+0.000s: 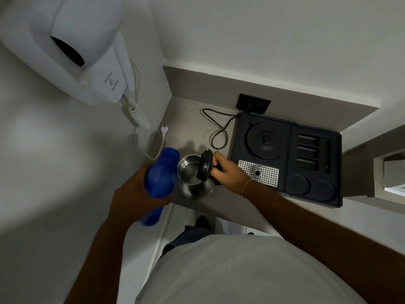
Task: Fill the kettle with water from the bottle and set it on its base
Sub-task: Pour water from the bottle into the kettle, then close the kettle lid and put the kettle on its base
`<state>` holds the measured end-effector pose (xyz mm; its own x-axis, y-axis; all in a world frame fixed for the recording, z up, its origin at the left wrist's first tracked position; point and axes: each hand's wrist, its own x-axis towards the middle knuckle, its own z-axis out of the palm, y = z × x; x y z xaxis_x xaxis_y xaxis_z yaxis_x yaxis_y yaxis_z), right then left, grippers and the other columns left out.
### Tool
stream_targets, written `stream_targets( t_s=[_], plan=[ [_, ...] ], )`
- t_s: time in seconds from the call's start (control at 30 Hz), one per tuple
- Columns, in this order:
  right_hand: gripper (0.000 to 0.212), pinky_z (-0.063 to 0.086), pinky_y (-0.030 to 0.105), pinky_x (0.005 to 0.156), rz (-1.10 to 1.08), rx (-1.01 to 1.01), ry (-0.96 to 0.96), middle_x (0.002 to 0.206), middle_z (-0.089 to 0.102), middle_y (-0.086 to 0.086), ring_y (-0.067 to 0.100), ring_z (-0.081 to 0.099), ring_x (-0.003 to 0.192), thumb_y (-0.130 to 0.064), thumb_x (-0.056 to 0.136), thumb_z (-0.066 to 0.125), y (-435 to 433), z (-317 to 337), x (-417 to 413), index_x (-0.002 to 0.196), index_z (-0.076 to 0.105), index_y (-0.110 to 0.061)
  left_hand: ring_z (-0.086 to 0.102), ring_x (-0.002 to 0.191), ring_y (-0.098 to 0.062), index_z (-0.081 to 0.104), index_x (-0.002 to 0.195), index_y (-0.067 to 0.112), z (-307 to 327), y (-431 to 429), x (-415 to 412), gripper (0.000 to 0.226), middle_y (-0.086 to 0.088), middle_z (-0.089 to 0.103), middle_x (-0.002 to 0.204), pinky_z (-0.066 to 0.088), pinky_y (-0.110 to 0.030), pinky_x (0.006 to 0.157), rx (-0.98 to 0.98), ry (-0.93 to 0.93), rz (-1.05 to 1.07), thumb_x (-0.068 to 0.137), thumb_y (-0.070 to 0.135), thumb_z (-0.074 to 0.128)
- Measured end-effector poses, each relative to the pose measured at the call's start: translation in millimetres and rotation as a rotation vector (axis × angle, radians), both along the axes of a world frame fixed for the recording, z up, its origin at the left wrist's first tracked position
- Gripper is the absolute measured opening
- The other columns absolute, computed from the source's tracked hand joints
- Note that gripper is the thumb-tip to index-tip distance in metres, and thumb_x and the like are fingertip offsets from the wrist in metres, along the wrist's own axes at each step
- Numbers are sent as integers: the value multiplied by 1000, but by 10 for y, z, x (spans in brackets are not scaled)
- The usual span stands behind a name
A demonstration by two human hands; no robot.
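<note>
Nearest the camera, the left hand (133,191) has its fingers wrapped round a blue water bottle (158,178), held tilted with its uncapped mouth up and leaning toward the kettle. Just beside it, the stainless steel kettle (192,176) stands on the grey worktop (188,128) near its front edge, its black lid (205,165) swung up and open; some water shows inside. The right hand (228,170) grips the kettle's handle, fingers closed round it. Farther right lies a black tray (311,189) holding the round kettle base (266,140), bare and well apart from the kettle, with a perforated metal drip grille (258,172) in front of it. A black cord (219,128) loops behind. A white wall-mounted hair dryer (72,47) hangs upper left.
</note>
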<state>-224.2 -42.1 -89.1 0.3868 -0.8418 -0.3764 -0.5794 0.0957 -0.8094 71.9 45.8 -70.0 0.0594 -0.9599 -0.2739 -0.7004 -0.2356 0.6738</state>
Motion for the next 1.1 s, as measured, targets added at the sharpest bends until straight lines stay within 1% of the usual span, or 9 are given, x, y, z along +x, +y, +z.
stream_targets(
  t_s=[0.1,0.2,0.3,0.47,0.67,0.77,0.87,1.0,1.1],
  plan=[
    [50,54,51,80,12,3,12,79,58,-4,24,52,74,-61,80,45,-8,-13,-2,101,42,-16,69,103,3,42,134,63,-57,36,-7,100,35,69,113,51,-27,84,-77,133,131,48,85,85],
    [52,53,48,80,50,10,72,82,60,-3,25,56,76,-66,78,43,-38,1,22,102,42,-19,60,104,26,45,141,52,-163,68,-50,104,48,63,111,49,-14,82,-142,127,142,51,79,89],
    [54,50,43,75,111,-11,201,84,63,-2,25,61,77,-76,75,42,-103,34,90,99,41,-27,58,109,26,45,131,66,-315,58,-83,96,52,60,119,52,-10,82,-172,152,175,56,49,103],
    [61,52,40,75,106,-37,360,84,62,-10,21,65,79,-88,73,48,-151,15,278,100,36,-35,63,112,19,49,122,76,-628,85,-97,93,47,65,118,53,-3,84,-179,350,367,52,48,104],
    [72,61,37,68,54,-57,451,81,65,-9,12,65,68,-95,66,50,-137,-103,481,102,22,-38,61,113,22,46,123,79,-764,-21,-32,95,50,62,119,50,1,83,-161,405,403,51,47,99],
    [73,63,38,69,43,-3,449,87,69,-6,15,69,73,-94,63,52,-138,-113,507,101,16,-43,62,121,14,45,138,65,-845,-33,69,106,40,63,130,53,-6,90,-128,409,308,60,22,104],
    [77,65,42,78,47,34,490,96,70,-2,17,68,81,-91,64,56,-154,-62,512,110,21,-40,62,134,-16,47,152,28,-972,-14,262,104,4,63,144,56,-34,107,-64,374,177,67,-4,97],
    [87,59,56,98,59,148,529,111,71,4,30,71,103,-85,73,66,-205,-17,537,131,32,-30,58,129,-22,50,134,52,-1030,-42,401,93,8,59,132,51,-42,107,-99,96,104,77,-14,83],
    [99,57,54,99,55,240,504,107,67,4,30,69,103,-78,76,72,-284,-22,561,148,29,-25,64,120,-36,60,134,10,-1114,-143,413,56,-11,65,126,54,-55,104,-16,41,87,85,-13,76]
  ],
)
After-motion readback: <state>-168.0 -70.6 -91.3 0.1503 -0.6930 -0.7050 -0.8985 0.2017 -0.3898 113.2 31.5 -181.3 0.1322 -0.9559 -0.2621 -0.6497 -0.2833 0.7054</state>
